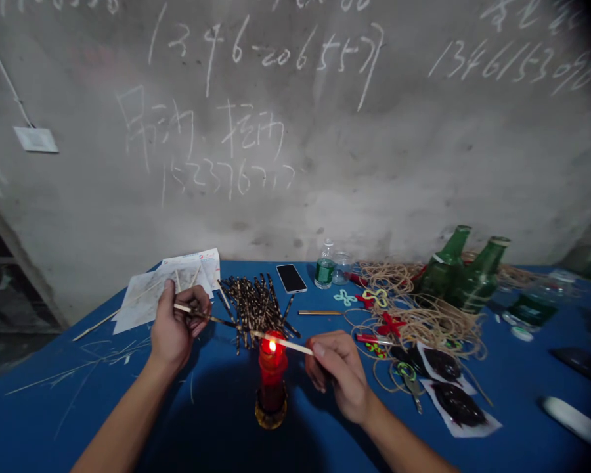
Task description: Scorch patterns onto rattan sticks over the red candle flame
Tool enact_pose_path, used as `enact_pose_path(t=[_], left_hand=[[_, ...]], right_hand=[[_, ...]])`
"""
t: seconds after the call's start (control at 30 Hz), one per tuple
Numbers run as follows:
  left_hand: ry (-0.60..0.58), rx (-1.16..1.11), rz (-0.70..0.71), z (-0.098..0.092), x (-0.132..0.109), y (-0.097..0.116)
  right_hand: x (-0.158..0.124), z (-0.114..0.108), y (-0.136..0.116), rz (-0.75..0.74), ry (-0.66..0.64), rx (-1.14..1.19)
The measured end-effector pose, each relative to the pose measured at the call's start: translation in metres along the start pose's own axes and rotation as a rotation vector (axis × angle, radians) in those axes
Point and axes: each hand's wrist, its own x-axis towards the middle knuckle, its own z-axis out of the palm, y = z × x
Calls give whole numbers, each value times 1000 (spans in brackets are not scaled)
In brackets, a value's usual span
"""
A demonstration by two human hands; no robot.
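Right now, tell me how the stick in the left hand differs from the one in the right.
The left stick in the left hand shows a dark stretch; the right stick in the right hand is mostly pale. The right stick crosses at the candle flame; the left stick stops short of it. Both are thin.

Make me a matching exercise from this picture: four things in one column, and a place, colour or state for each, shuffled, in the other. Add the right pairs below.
Things:
1. Candle
2. Phone
3. Pale stick nearest the candle
4. Two green bottles

Places, colours or states:
A. Held in the right hand
B. Red and lit
C. Among loose coils of tan cord
D. Lying flat, dark screen up, to the right of the pile of dark sticks

Right pairs: 1-B, 2-D, 3-A, 4-C
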Motion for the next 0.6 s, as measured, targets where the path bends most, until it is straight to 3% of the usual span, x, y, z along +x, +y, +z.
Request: enact_pose_path(t=[0.6], left_hand=[[-14, -78, 3, -3, 1, 1]], right_hand=[[-1, 3, 3, -14, 11, 78]])
